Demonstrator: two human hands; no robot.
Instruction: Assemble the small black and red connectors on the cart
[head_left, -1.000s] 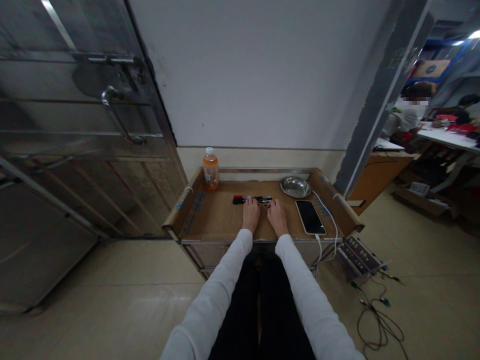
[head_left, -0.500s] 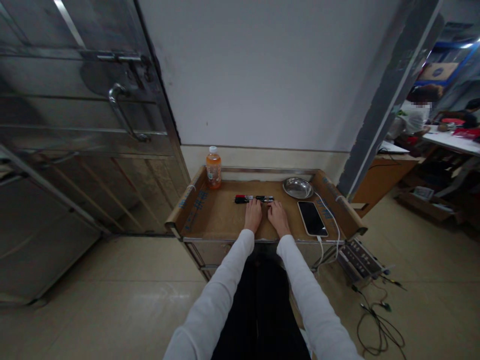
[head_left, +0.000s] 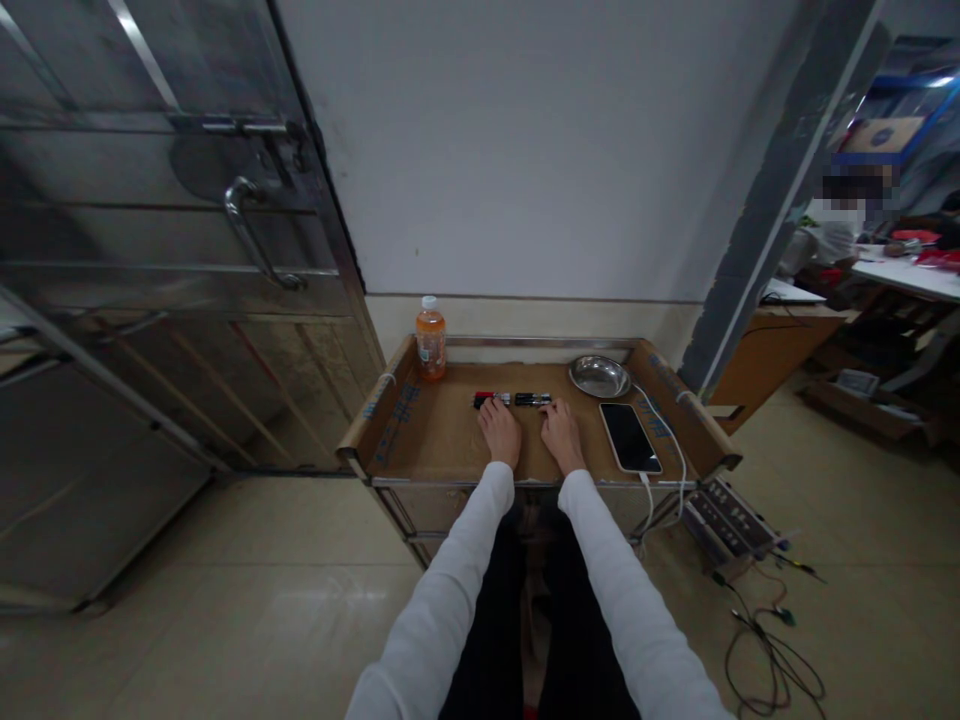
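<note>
Two short groups of marker pens lie end to end on the cardboard-lined cart top, a narrow gap between them. Red and black show in the left group; the right group is mostly black. My left hand is closed at the near side of the left group, its fingers covering part of it. With fingers bent together, my right hand grips the right end of the black group. The fingertips hide how many pens each hand touches.
An orange drink bottle stands at the back left. A steel dish and a phone on a white cable are at right. Raised cardboard sides edge the cart. A power unit and loose cables lie on the floor.
The pens formed one nearly continuous row; now a gap splits them. My left hand has shifted left relative to my right, widening the space between them. The view has moved slightly.
</note>
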